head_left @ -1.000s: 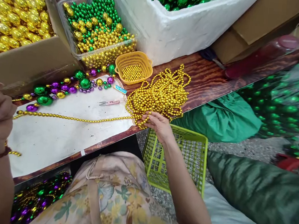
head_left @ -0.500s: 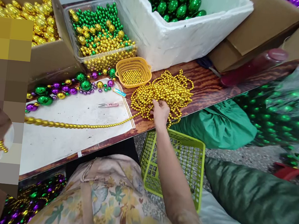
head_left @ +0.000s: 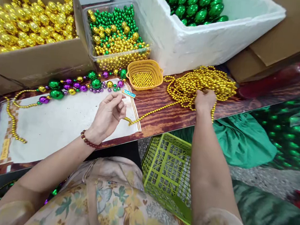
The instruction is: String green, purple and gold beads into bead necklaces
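My left hand point(head_left: 109, 115) hovers over the white sheet point(head_left: 58, 128), fingers pinched on a strand of small gold beads point(head_left: 150, 113) that runs right along the wooden table. My right hand point(head_left: 205, 100) is closed on the tangled pile of gold bead strands point(head_left: 206, 83) at the table's right. A second gold strand point(head_left: 13, 115) curls on the sheet's left. A row of green, purple and gold balls point(head_left: 73, 85) lies along the sheet's far edge. A small blue-handled tool point(head_left: 130, 93) lies past my left hand.
Behind stand a cardboard box of gold balls point(head_left: 38, 59), a clear tub of green and gold beads point(head_left: 115, 35), a small yellow basket point(head_left: 144, 75) and a white foam box of green balls point(head_left: 207, 43). A lime crate point(head_left: 168, 171) sits below the table edge. Green bags lie right.
My left hand came down from the left edge to the middle of the sheet with the strand. My right hand moved right with the gold pile. The scissors are hidden now.
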Motion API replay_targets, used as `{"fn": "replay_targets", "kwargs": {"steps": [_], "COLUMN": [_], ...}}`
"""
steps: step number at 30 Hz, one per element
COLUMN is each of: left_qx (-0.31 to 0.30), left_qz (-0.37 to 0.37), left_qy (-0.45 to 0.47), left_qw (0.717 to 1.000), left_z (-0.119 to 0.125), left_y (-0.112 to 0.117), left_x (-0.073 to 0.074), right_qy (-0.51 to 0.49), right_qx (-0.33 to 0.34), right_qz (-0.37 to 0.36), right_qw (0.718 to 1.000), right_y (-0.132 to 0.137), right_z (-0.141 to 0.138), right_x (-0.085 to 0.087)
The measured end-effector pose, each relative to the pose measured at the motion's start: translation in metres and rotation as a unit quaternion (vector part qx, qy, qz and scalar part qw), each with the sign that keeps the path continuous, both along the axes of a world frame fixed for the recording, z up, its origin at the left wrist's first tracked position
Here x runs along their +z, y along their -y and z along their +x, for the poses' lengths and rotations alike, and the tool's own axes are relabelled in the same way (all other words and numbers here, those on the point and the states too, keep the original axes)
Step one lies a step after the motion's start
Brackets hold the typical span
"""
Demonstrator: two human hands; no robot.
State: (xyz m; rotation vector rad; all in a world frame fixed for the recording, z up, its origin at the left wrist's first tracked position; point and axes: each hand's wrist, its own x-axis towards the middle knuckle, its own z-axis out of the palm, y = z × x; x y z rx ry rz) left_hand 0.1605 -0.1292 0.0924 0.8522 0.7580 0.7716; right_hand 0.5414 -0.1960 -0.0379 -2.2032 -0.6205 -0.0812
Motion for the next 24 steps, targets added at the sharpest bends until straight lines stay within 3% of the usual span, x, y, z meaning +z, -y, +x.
{"fn": "replay_targets", "kwargs": {"steps": [2,3,5,8,10,12,14,16,18,20,21,22,23,24], "left_qx": [0.037,0.054,0.083,0.107,0.107,0.097,0.091,0.098,0.095,0.061,0.040,0.022,0.009,-0.002], "left_qz": [-0.042,-0.061,-0.087,-0.090,-0.071,-0.035,0.019,0.081,0.126,0.160,0.182,0.211,0.247,0.284], "left_qy": [-0.012,-0.019,-0.028,-0.023,0.000,0.021,0.024,0.006,-0.015,-0.032,-0.044,-0.067,-0.103,-0.153], "left_qw": [0.998,0.996,0.992,0.990,0.992,0.994,0.995,0.992,0.987,0.985,0.981,0.975,0.964,0.946], "left_z": [-0.011,-0.017,-0.031,-0.047,-0.053,-0.056,-0.056,-0.051,-0.038,-0.018,-0.007,0.004,0.013,0.020], "left_y": [-0.005,-0.007,-0.011,-0.013,-0.014,-0.016,-0.018,-0.020,-0.018,-0.012,-0.007,-0.002,0.002,0.006], "left_x": [-0.028,-0.040,-0.058,-0.067,-0.060,-0.050,-0.043,-0.044,-0.052,-0.062,-0.067,-0.071,-0.075,-0.079], "right_qy": [0.023,0.039,0.015,-0.146,-0.252,-0.338,-0.406,-0.421,-0.334,-0.139,-0.027,0.087,0.184,0.251], "right_qx": [-0.006,0.033,0.195,0.434,0.498,0.541,0.567,0.564,0.534,0.507,0.481,0.435,0.391,0.373], "right_qz": [0.002,0.011,0.042,0.068,0.092,0.120,0.112,0.071,0.026,-0.038,-0.094,-0.146,-0.200,-0.252], "right_qw": [1.000,0.999,0.980,0.886,0.825,0.760,0.708,0.707,0.776,0.850,0.871,0.884,0.879,0.857], "right_y": [0.006,0.007,0.007,-0.003,-0.014,-0.026,-0.034,-0.034,-0.025,-0.013,-0.006,-0.001,0.004,0.007], "right_z": [-0.025,-0.046,-0.104,-0.205,-0.262,-0.296,-0.300,-0.278,-0.240,-0.201,-0.185,-0.172,-0.163,-0.158], "right_x": [0.010,0.015,0.023,0.029,0.027,0.023,0.021,0.030,0.053,0.087,0.104,0.119,0.129,0.132]}}
